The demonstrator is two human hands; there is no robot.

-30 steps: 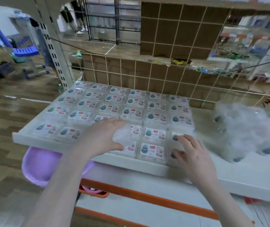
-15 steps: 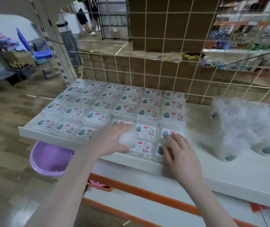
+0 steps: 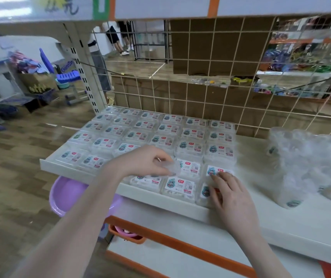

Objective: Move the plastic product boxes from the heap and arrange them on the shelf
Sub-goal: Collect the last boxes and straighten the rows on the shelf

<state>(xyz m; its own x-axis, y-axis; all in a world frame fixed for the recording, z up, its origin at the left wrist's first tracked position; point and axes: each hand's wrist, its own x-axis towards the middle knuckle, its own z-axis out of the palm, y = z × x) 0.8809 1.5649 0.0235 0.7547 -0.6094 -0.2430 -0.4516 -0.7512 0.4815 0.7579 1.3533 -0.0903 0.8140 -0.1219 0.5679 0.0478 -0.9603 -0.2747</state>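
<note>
- My left hand (image 3: 142, 163) pinches a clear plastic box (image 3: 170, 167) over the front rows on the shelf (image 3: 311, 223).
- My right hand (image 3: 231, 193) rests relaxed, fingers spread, on a front-edge box (image 3: 206, 192).
- The heap (image 3: 309, 167) sits toward the shelf's right end, apart from the rows (image 3: 160, 135).

1. The left hand (image 3: 142, 163) covers part of the arranged boxes (image 3: 160, 137).
2. Labels on the far boxes are too small to read.
3. The heap (image 3: 309, 167) at right is blurred; the picture's edge cuts it off.
</note>
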